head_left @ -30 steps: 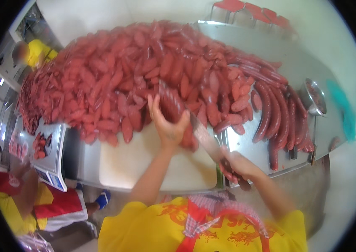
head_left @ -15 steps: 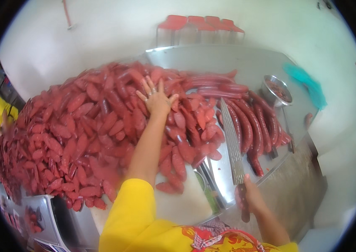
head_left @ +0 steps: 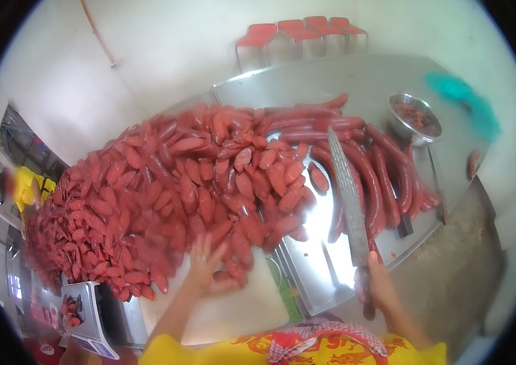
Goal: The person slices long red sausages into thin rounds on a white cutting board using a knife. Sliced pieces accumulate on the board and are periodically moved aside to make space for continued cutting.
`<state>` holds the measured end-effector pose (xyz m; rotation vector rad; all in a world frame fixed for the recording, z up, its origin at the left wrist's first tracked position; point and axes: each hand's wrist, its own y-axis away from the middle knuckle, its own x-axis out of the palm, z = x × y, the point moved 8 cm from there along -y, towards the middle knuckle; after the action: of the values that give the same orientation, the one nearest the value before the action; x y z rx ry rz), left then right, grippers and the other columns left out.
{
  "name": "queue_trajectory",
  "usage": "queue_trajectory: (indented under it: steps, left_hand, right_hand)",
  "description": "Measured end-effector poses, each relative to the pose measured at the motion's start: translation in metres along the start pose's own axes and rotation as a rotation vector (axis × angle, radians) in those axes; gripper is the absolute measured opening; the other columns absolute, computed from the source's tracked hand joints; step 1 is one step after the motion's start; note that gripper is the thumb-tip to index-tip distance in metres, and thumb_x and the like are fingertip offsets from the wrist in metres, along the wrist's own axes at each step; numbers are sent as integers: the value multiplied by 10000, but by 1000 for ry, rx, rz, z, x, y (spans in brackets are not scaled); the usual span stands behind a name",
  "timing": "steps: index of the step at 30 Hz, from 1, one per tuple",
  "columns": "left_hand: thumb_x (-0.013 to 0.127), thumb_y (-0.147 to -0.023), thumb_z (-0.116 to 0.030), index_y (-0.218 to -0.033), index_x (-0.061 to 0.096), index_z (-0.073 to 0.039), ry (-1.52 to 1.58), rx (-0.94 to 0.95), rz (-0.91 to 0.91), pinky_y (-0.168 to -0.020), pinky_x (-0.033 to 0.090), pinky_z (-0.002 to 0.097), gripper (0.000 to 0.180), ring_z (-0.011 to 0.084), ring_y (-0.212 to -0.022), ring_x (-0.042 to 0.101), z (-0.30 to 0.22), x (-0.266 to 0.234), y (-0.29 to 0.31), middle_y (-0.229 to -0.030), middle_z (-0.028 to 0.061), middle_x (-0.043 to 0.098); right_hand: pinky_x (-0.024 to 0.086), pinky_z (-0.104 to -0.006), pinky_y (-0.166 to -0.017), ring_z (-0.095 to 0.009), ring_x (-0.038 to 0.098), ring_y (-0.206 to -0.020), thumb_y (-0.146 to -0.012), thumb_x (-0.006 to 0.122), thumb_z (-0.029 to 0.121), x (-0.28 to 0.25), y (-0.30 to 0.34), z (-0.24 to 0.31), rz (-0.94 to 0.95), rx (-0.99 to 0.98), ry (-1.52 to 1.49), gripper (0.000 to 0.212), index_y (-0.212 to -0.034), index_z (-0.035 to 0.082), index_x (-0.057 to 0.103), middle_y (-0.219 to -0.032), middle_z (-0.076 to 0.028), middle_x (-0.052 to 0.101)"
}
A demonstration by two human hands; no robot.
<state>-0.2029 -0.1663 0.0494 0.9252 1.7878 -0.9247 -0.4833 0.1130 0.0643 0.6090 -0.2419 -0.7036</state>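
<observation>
My right hand (head_left: 381, 285) grips the dark wooden handle of a long, wide-bladed knife (head_left: 350, 198). Its blade points away from me and passes over whole red sausages (head_left: 392, 176) lying side by side on the metal table. My left hand (head_left: 204, 271) is open, fingers spread, at the near edge of a huge heap of slanted red sausage slices (head_left: 166, 182). Below that hand lies a white cutting board (head_left: 233, 310). A few slices rest on its far part, close to my thumb; whether my fingers touch them I cannot tell.
A steel bowl (head_left: 415, 121) with reddish bits stands at the far right, near a teal plastic bag (head_left: 465, 100). A weighing scale (head_left: 87, 322) holding slices sits at lower left. Red stools (head_left: 303, 29) line the wall. A person in yellow (head_left: 25, 188) is at far left.
My left hand has drawn back from the top of the heap to its near edge by the board. The knife stays in my right hand, and the whole view has shifted slightly.
</observation>
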Motion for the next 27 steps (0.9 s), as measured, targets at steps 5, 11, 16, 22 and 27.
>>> queue_trajectory:
  steps: [5,11,16,22,27]
  left_hand:
    - [798,-590,-637,-1477,359,-165,56,-227,-12,-1114,30,653,1096,511,-1433,32,-31,49,-1,-1557,301,77]
    - [725,-665,-670,-1439,431,-203,-238,-232,-252,-1114,19,649,951,472,-1444,78,-42,61,-144,-1560,281,124]
    - [704,-703,-653,-1411,486,-223,-338,-509,-188,-1112,17,656,856,451,-1450,87,-46,34,-240,-1557,268,175]
    - [732,-770,-412,-1060,688,-56,-203,29,-473,-1024,331,550,461,327,-1176,554,-122,12,-395,-1158,160,661]
    - [684,-835,-438,-1188,611,-13,96,136,-121,-1017,384,468,557,354,-1142,581,-153,131,-541,-1163,205,645]
  right_hand:
    - [381,-280,-368,-149,462,-383,-947,310,686,-12,-35,21,177,17,30,735,-753,22,558,-530,-54,510]
    - [381,-263,-389,-132,472,-406,-964,297,660,-35,-36,39,274,-39,132,717,-795,13,557,-556,-44,525]
    - [395,-264,-405,-130,484,-419,-970,315,640,-87,-40,42,205,-24,103,698,-799,8,556,-566,-47,527]
    - [426,-270,-443,-140,502,-453,-969,290,652,-161,-52,36,-21,5,0,734,-811,-9,567,-577,-65,542]
    - [439,-278,-453,-152,510,-460,-973,254,653,-179,-66,29,-97,40,-155,757,-809,-17,567,-582,-84,552]
